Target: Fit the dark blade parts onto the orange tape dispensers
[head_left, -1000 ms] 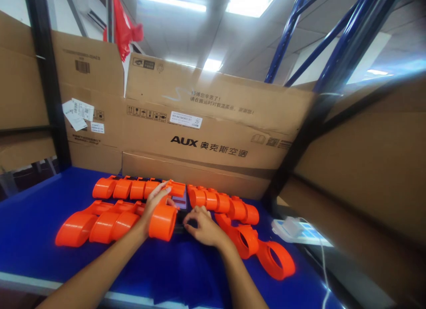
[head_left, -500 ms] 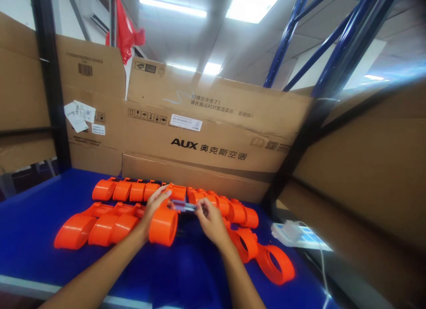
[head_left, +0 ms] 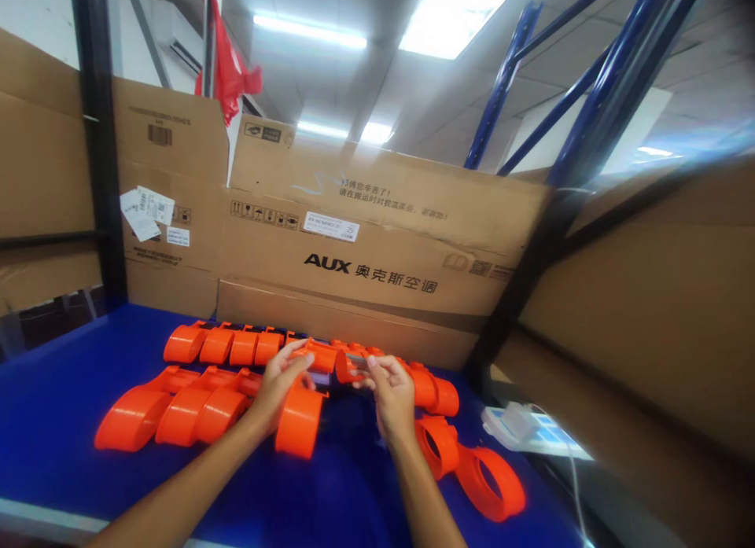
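My left hand (head_left: 281,381) is closed around an orange plastic part with a wide ring (head_left: 300,424). The ring hangs below my fingers, and the part's flat upper end points right. Just right of it, my right hand (head_left: 389,387) pinches a thin grey piece (head_left: 357,361) between thumb and fingers. Its kind is not clear. A curved orange piece (head_left: 347,369) shows at my right fingertips; I cannot tell whether it is held or lies behind. Similar orange ringed parts (head_left: 133,417) lie in rows on both sides of my hands.
A blue table top (head_left: 336,493) lies under everything. Cardboard panels (head_left: 377,304) wall off the back and sides. A dark post (head_left: 507,296) stands at the right rear. On the right, a white power strip (head_left: 539,430) with a plug and cable sits beside the table.
My right hand has turned and moved slightly right and down, with the grey piece at its fingertips. The ringed part in my left hand has shifted a little right. The camera view has tilted slightly upward.
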Motion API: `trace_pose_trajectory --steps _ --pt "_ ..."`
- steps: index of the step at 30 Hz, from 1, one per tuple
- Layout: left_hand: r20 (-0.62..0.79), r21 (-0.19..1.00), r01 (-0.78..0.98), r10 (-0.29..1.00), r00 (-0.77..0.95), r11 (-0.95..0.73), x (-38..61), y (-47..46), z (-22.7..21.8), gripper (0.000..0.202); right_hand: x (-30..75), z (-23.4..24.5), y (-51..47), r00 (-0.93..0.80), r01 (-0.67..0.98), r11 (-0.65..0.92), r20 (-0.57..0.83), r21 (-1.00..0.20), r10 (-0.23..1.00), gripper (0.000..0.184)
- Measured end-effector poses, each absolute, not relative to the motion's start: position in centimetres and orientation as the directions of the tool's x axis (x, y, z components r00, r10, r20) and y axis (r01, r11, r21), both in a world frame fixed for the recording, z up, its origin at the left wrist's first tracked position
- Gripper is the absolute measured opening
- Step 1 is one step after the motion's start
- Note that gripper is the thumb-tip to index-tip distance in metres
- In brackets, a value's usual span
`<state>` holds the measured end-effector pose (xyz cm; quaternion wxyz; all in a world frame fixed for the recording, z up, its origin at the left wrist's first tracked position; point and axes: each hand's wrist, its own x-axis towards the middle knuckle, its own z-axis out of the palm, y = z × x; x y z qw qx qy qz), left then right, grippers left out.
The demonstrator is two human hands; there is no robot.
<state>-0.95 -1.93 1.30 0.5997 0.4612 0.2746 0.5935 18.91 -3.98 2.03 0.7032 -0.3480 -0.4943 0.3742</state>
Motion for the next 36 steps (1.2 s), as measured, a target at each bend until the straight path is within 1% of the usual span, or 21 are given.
trace_pose_trajectory --steps 2,4,8,9,13,16,21,29,33,36 --pt "0.219 0.883 -0.452 0.962 0.160 -0.126 -0.88 -2.24 1.43 0.077 18.83 2.07 -3.88 0.256 -0.197 0.490 0.438 -0.849 0.862 0.024" --pt "0.226 0.893 -0.430 0.959 0.174 -0.132 -0.81 -2.48 1.44 0.074 18.71 2.10 -3.78 0.263 -0.226 0.496 0.438 -0.839 0.860 0.027" --pt "0.243 0.910 -0.385 0.951 0.192 -0.155 -0.62 -2.77 1.27 0.069 18.44 2.15 -3.76 0.257 -0.257 0.467 0.406 -0.846 0.877 0.047" --pt "0.249 0.910 -0.381 0.949 0.195 -0.160 -0.57 -2.82 1.24 0.068 18.37 2.15 -3.79 0.255 -0.259 0.458 0.398 -0.850 0.881 0.048" --pt "0.254 0.912 -0.376 0.947 0.196 -0.167 -0.45 -2.86 1.16 0.069 18.21 2.18 -3.95 0.280 -0.307 0.471 0.395 -0.827 0.875 0.035" --pt "0.244 0.918 -0.363 0.948 0.202 -0.159 -0.47 -2.71 1.02 0.070 18.20 2.20 -4.04 0.287 -0.346 0.483 0.400 -0.804 0.871 0.030" --pt "0.236 0.914 -0.378 0.950 0.204 -0.146 -0.59 -2.53 0.74 0.071 18.16 2.16 -4.02 0.222 -0.332 0.447 0.392 -0.830 0.893 0.031" --pt "0.206 0.904 -0.410 0.963 0.172 -0.120 -0.39 -2.67 0.99 0.072 17.99 2.05 -4.04 0.232 -0.262 0.446 0.393 -0.856 0.890 0.034" --pt "0.224 0.897 -0.420 0.961 0.162 -0.138 -0.39 -2.56 0.96 0.070 18.17 2.13 -4.04 0.197 -0.263 0.432 0.390 -0.863 0.899 0.033" --pt "0.222 0.900 -0.413 0.962 0.161 -0.139 -0.45 -2.58 1.02 0.070 18.42 2.16 -3.94 0.172 -0.233 0.431 0.399 -0.872 0.901 0.031"
